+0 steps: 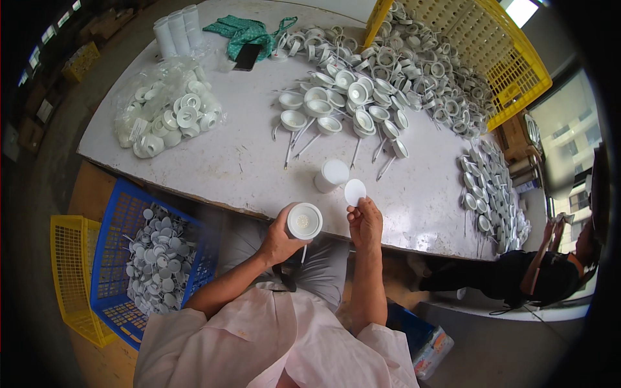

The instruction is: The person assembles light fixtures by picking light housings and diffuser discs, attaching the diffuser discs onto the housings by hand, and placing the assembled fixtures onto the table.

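My left hand (279, 238) is closed round a white round lamp housing (305, 221), its open face turned up. A pale round plate with small dots shows inside the housing, and a short white wire hangs below it. Just to the right, my right hand (366, 222) pinches a thin white disc (355, 192) by its lower edge, apart from the housing. Behind the disc, a white cylinder that looks like a stack of discs (332, 176) stands near the table's front edge. Beyond it lie several white cup-shaped lamp housings with wires (317, 108).
On the white table (246, 155) are a clear bag of white rings (169, 110), white cylinders (177, 32), a green cloth (242, 32) and a phone (248, 57). A yellow crate (517, 71) spills rings. A blue basket (116, 258) of lamps stands left. Another person (543, 275) is at right.
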{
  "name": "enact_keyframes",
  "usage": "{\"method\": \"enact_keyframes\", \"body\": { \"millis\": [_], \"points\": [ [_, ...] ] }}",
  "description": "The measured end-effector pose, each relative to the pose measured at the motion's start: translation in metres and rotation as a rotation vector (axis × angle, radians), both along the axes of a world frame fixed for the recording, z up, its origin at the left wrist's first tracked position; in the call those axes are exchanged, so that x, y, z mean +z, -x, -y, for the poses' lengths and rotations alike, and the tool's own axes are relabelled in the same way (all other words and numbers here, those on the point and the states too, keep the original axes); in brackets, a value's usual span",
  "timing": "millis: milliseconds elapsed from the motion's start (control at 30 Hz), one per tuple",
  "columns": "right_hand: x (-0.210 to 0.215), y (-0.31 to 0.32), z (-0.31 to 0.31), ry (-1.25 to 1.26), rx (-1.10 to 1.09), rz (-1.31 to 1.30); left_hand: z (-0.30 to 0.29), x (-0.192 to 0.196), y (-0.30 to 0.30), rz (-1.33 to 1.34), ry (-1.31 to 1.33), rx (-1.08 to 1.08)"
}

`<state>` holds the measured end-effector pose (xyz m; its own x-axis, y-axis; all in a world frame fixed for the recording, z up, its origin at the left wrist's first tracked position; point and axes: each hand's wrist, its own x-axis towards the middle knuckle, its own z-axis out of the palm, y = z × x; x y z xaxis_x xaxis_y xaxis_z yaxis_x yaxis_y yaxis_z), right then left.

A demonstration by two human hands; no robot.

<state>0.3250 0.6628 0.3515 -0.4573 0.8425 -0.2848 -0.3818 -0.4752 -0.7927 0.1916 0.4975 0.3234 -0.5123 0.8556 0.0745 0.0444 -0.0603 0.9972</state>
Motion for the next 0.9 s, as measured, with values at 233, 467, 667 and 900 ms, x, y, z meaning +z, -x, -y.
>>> {"method": "enact_keyframes", "body": {
  "millis": [233,467,667,900],
  "points": [
    [-0.002,-0.014,0.024,-0.038,-0.065,0.143,-0.012,0.012,0.003,-0.079,0.039,-0.100],
    [-0.001,-0.019,0.052,-1.536,-0.020,0.616,-0.021,0.018,0.006,0.104,0.000,-0.228],
    [-0.003,-0.012,0.060,-1.618,0.092,0.657,-0.019,0.027,0.002,0.263,-0.152,-0.264],
    [0.000,-0.006,0.064,-1.698,0.092,0.632,-0.018,0.011,0.004,0.168,-0.009,-0.196]
  ]
}}
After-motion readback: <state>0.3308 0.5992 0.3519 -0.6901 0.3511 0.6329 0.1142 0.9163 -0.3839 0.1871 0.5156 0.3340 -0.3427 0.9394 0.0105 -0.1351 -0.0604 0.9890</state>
